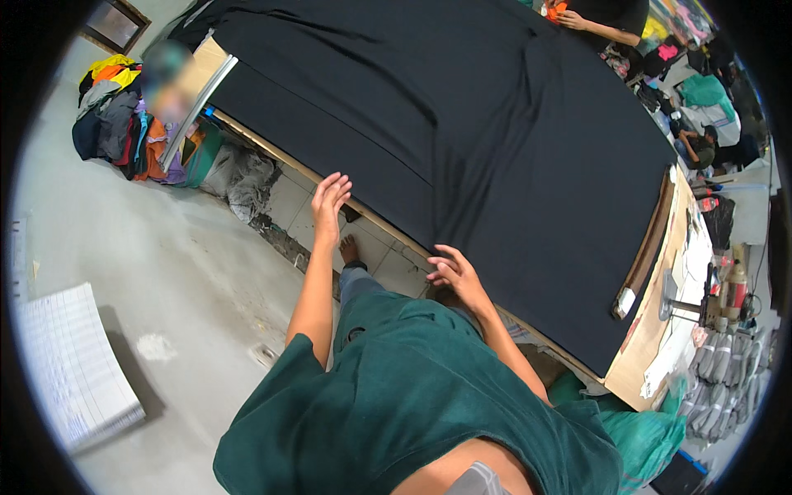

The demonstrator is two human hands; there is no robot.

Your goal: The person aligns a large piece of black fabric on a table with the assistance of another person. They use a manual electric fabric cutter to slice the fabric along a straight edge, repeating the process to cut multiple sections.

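Observation:
A wide sheet of black fabric (346,107) covers the table, with loose folds running down its middle toward me. Beside the near edge of the table, my left hand (328,205) is raised with its fingers stretched out and nothing in it. My right hand (459,279) is farther right along the same edge, fingers apart and slightly bent, also holding nothing. Whether its fingertips touch the cloth's edge I cannot tell. On the fabric's right end lies a long dark wooden bar (646,246) with a pale block at its near end.
Across the table at the upper right, another person's hand (569,18) holds something orange. Piled clothes (115,124) are at the far left. A paper pad (78,363) is at the lower left. Grey bundles (726,379) and a green sack (648,437) flank the table's right end (639,371).

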